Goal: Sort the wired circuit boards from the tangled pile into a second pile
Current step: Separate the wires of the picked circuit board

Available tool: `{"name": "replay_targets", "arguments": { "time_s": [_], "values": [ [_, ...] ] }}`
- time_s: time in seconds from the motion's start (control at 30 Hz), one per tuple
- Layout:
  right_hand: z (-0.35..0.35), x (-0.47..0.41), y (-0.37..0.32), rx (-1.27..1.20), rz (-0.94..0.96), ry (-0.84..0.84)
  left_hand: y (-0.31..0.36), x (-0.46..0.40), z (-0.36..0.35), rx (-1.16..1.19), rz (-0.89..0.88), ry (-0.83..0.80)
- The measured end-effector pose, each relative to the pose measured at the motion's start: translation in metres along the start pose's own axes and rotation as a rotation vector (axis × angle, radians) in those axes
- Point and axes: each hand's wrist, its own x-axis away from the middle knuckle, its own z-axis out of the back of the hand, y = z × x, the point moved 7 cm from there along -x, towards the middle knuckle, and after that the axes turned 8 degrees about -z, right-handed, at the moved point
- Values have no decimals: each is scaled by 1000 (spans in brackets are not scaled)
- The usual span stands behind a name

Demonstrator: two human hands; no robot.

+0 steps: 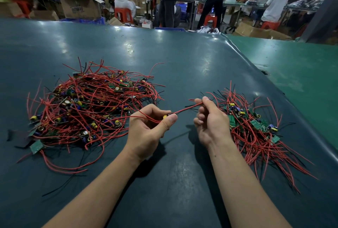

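Board (165, 116) sits between the piles, above the counter (182, 59): your left hand (150, 125) pinches it, fingers curled round, while your right hand (210, 118) pinches its red wire (186, 108) taut. Tangled pile (91, 107) lies left, second pile (256, 129) right, just beside your right hand.

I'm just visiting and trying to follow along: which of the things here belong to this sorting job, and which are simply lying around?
Part of the job:
- tangled pile
- second pile
- red wire, pinched by left hand and right hand

Just lying about:
- cardboard box
- red stools
- blue crate
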Motion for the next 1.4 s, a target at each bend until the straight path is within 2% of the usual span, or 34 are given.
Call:
{"name": "replay_targets", "arguments": {
  "time_s": [0.37, 0.57, 0.83, 1.2, 1.4],
  "values": [
    [10, -2, -2, -103, -17, 67, 0, 2, -3, -6, 12, -48],
    [9, -2, 3, -73, -41, 79, -4, 0, -2, -30, 65, -85],
    [4, 0, 12, -21, -35, 86, -4, 1, -6, -86, 37, -154],
    [1, 4, 13, -35, -54, 93, -4, 0, -2, -184, -7, -104],
    [0, 7, 13, -46, -60, 97, -5, -1, -2, -209, 36, -89]
  ]
}}
